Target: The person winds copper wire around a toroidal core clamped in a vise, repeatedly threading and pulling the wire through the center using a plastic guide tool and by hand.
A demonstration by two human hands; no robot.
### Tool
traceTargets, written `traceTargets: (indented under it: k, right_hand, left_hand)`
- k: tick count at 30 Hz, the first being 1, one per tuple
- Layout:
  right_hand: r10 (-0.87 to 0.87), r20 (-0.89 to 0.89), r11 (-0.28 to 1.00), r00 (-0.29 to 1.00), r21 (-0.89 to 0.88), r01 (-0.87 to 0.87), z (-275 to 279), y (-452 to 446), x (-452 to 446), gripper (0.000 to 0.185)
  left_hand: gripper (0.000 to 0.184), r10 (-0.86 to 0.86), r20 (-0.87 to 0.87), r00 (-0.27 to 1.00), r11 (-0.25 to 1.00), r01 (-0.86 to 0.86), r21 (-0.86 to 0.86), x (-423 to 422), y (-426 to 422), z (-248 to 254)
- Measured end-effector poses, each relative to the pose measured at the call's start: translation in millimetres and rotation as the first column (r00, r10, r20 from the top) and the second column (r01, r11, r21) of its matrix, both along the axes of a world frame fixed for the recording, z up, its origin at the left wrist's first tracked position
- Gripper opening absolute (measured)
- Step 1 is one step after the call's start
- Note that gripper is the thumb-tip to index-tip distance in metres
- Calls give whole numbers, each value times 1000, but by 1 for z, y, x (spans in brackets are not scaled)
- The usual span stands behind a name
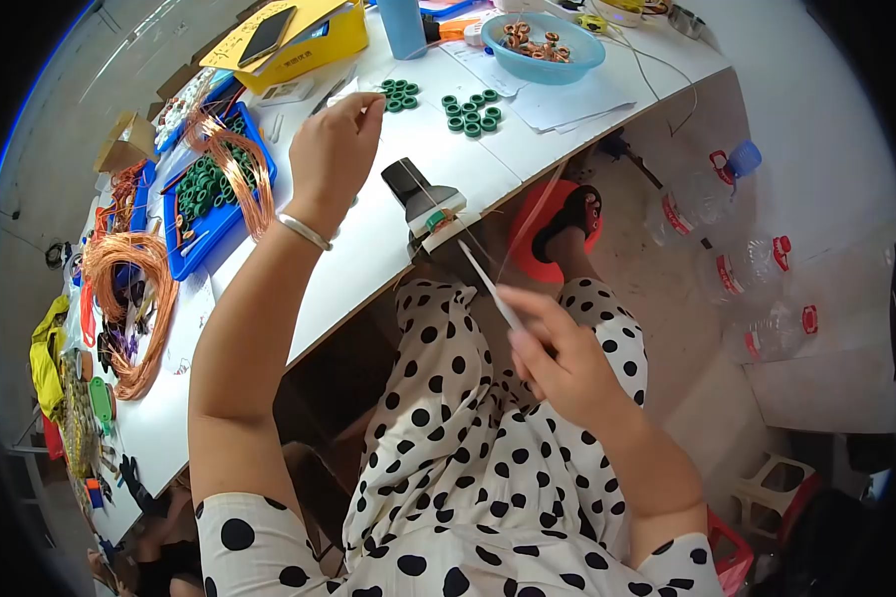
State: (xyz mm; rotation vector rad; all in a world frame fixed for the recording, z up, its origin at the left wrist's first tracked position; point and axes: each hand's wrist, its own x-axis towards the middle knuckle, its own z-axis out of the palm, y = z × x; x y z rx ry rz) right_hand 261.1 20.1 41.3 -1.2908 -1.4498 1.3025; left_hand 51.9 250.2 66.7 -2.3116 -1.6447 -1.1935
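A black clamp (418, 189) stands at the table's front edge, with a green ring (438, 220) in its jaws and copper wire at the ring. My right hand (558, 358) is closed around a thin white stick-like tool (490, 286), whose tip points toward the clamp. Beyond the clamp, to its upper left, my left hand (336, 149) is raised with its fingers pinched together. A thin line runs from near that hand toward the clamp; whether the fingers grip it is too small to tell. Green rings (472, 113) lie in two groups past the left hand.
On the left are a blue tray (191, 261) of green rings and a copper wire coil (154, 328). Toward the back stand a yellow box (314, 58), a blue bottle (401, 28) and a blue bowl (546, 72) of wound rings. Plastic bottles (752, 269) are on the floor at right.
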Motion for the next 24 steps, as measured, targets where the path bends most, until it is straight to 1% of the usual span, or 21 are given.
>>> traceTargets:
  k: [1,2,3,4,6,7,8,9,10,11,12,14,15,16,18,19,20,21,22,23,24]
  right_hand:
    - [-3,4,1000,1000,18,2,4,15,-8,40]
    - [-5,10,999,1000,36,4,6,22,-14,39]
    - [-6,13,999,1000,36,6,7,24,-18,39]
    - [-17,29,998,999,58,15,7,25,-21,39]
    - [-39,59,994,998,104,32,4,25,-24,39]
    - [-40,61,994,997,102,34,2,24,-23,39]
    - [-38,56,992,998,120,31,-1,23,-23,39]
    - [-35,51,990,998,141,27,-3,22,-22,39]
    - [-29,45,987,999,161,21,-5,22,-22,39]
    - [-26,43,986,999,163,19,-6,23,-22,39]
    - [-56,90,970,994,240,33,-7,24,-22,38]
    - [-133,174,920,976,388,56,-8,27,-25,36]
    - [-135,170,921,976,385,60,-6,29,-27,36]
    - [-123,194,930,973,366,45,0,34,-29,36]
    - [-97,239,944,966,329,14,11,41,-30,37]
    - [-97,236,943,967,331,14,14,41,-29,37]
    - [-25,-13,992,1000,126,26,17,40,-27,37]
    - [-5,-270,996,963,-82,-18,19,38,-26,38]
    - [-41,-506,956,861,-269,-113,19,35,-24,38]
    - [-41,-506,956,862,-270,-113,16,25,-20,38]
    - [-34,-515,954,857,-272,-125,9,7,-11,39]
  left_hand:
    - [17,-3,-1,1000,1000,3,-1,2,2,3]
    - [16,-51,-33,998,984,56,168,6,4,14]
    - [15,-91,-71,993,937,110,332,14,6,28]
    - [14,-124,-114,986,861,164,482,22,7,41]
    - [11,-202,-251,947,637,322,700,55,4,65]
    - [11,-203,-249,947,638,321,700,71,-11,75]
    - [17,-228,-424,876,684,454,570,84,-33,83]
    - [23,-263,-580,771,720,557,414,90,-44,87]
    - [23,-262,-580,771,721,556,414,89,-29,81]
    - [16,-213,-471,856,628,490,605,85,1,69]
    - [11,-186,-346,920,509,392,766,77,20,57]
    - [12,-142,-143,979,803,199,562,43,21,38]
    - [13,-44,-136,990,914,95,394,27,20,25]
    - [14,56,-148,987,978,-24,209,12,19,9]
    - [16,98,-83,992,986,-108,-129,-11,13,-21]
    - [16,99,-86,991,986,-109,-127,-19,14,-28]
    - [17,114,-66,991,980,-123,-154,-25,12,-31]
    - [17,128,-47,991,974,-135,-182,-31,10,-34]
    - [18,143,-26,989,966,-145,-212,-36,8,-36]
    - [18,143,-26,989,966,-145,-212,-38,10,-34]
    - [20,104,202,974,952,-38,-304,-39,17,-31]
